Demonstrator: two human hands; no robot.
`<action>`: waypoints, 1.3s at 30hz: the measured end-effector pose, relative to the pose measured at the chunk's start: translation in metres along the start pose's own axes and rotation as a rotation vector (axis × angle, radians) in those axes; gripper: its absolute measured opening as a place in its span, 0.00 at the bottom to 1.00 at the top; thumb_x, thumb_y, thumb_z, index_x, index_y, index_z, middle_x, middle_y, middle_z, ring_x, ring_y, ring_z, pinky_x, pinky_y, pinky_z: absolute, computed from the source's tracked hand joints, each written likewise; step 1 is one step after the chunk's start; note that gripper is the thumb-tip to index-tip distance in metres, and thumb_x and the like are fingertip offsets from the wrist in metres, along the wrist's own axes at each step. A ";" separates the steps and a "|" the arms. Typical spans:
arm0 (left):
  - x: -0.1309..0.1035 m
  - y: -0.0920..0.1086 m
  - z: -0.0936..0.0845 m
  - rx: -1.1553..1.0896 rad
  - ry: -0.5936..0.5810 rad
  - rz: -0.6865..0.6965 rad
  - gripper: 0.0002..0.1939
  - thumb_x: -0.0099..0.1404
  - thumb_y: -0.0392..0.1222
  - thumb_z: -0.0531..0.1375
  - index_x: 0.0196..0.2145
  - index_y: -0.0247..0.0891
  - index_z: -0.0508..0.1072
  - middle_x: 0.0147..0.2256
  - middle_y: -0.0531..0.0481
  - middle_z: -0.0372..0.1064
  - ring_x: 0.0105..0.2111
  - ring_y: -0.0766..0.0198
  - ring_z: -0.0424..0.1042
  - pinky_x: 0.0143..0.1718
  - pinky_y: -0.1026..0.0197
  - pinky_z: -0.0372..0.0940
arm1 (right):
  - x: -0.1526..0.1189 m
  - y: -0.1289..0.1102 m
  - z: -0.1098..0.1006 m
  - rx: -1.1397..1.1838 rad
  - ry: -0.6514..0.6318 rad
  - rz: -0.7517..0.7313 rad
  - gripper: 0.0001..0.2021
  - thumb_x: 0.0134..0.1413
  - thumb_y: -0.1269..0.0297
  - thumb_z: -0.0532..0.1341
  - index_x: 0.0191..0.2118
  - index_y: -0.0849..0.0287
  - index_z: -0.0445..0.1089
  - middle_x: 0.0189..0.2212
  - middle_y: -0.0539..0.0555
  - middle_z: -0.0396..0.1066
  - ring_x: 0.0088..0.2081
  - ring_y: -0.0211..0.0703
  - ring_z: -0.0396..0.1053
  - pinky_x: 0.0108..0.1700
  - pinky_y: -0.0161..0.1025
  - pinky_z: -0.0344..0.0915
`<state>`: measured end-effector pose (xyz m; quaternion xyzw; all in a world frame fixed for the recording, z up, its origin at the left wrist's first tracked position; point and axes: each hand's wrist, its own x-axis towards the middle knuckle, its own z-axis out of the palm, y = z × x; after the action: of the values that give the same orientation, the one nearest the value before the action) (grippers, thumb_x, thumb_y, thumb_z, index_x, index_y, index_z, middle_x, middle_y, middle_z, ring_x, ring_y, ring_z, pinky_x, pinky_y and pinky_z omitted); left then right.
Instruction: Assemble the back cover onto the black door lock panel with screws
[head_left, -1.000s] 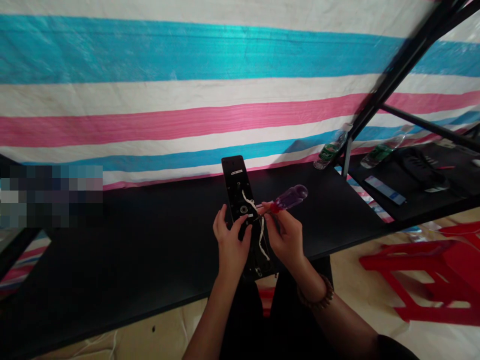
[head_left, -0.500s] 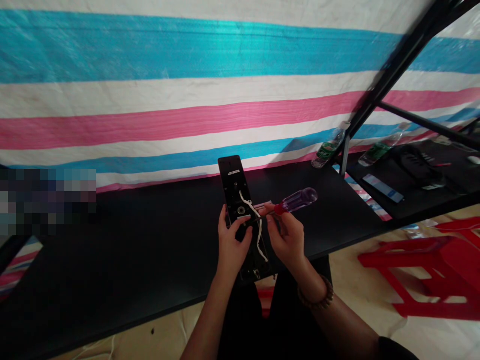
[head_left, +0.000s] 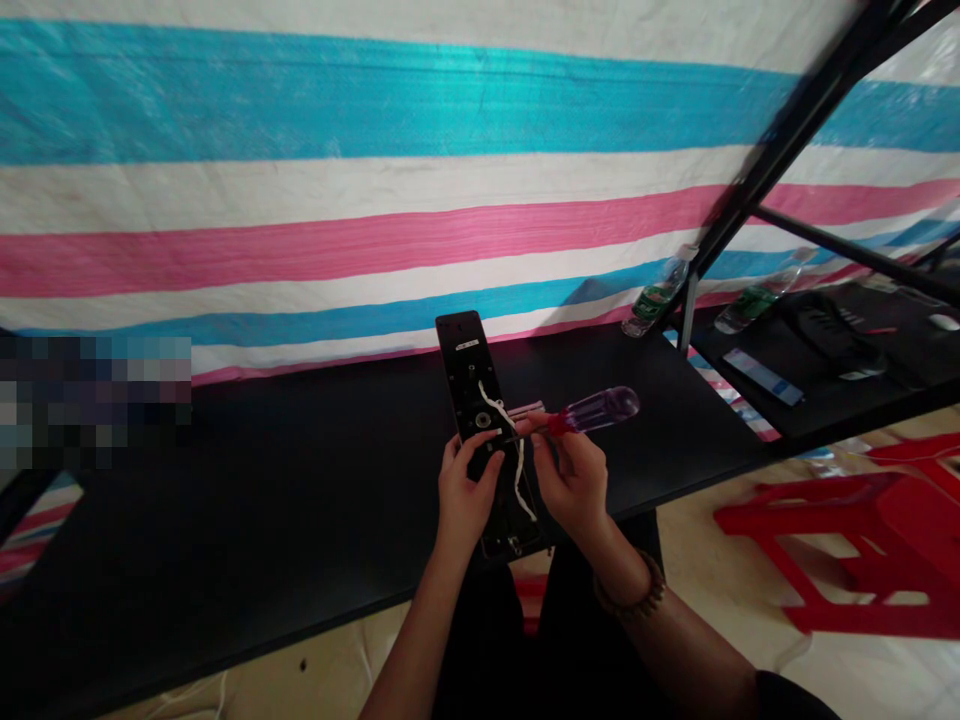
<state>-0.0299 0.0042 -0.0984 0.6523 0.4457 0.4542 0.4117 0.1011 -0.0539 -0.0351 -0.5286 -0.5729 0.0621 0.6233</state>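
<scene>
The right hand (head_left: 571,475) is closed around a screwdriver (head_left: 600,408) with a clear purple plastic handle and a red collar, its thin shaft pointing left. The left hand (head_left: 466,490) lies on the left side of a long, narrow black panel (head_left: 469,400), thumb and forefinger a little apart near the shaft's end; whether it pinches anything is too small to tell. The panel lies lengthwise on the black desk (head_left: 300,480), a loose white cable (head_left: 520,465) running down it between the hands. Over the last second the handle has dipped and now sits flatter, and the left fingers have drawn closer together; the shaft points at the same part of the panel, so the work seems to be staying on that spot. The panel's near end reaches the desk's front edge, by the knees, while its far end approaches the striped plastic sheet (head_left: 337,250). Desk surface stretches widely leftward; rightward, the handle has some room before the plastic bottle (head_left: 652,298) with a green label.
</scene>
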 end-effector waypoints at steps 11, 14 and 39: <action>0.000 -0.002 0.000 -0.006 -0.006 -0.013 0.13 0.65 0.42 0.64 0.47 0.46 0.79 0.47 0.46 0.68 0.49 0.55 0.72 0.56 0.48 0.67 | 0.005 -0.007 0.001 -0.030 -0.012 -0.077 0.13 0.64 0.75 0.56 0.48 0.54 0.74 0.40 0.56 0.79 0.46 0.46 0.78 0.51 0.43 0.74; -0.001 -0.002 0.000 -0.009 -0.006 -0.022 0.13 0.65 0.42 0.64 0.47 0.47 0.79 0.47 0.46 0.68 0.50 0.55 0.71 0.56 0.48 0.67 | 0.004 -0.007 0.002 -0.043 0.001 -0.088 0.13 0.64 0.76 0.56 0.48 0.55 0.74 0.40 0.56 0.79 0.46 0.45 0.78 0.51 0.43 0.74; -0.002 -0.007 0.001 -0.013 0.005 -0.004 0.13 0.65 0.42 0.65 0.48 0.47 0.79 0.48 0.47 0.68 0.50 0.56 0.72 0.56 0.49 0.68 | -0.009 0.004 0.002 -0.030 -0.002 -0.082 0.16 0.63 0.77 0.59 0.52 0.53 0.73 0.43 0.56 0.80 0.49 0.48 0.78 0.53 0.46 0.74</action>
<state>-0.0309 0.0040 -0.1054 0.6475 0.4450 0.4581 0.4159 0.0988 -0.0572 -0.0438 -0.5139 -0.5956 0.0281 0.6168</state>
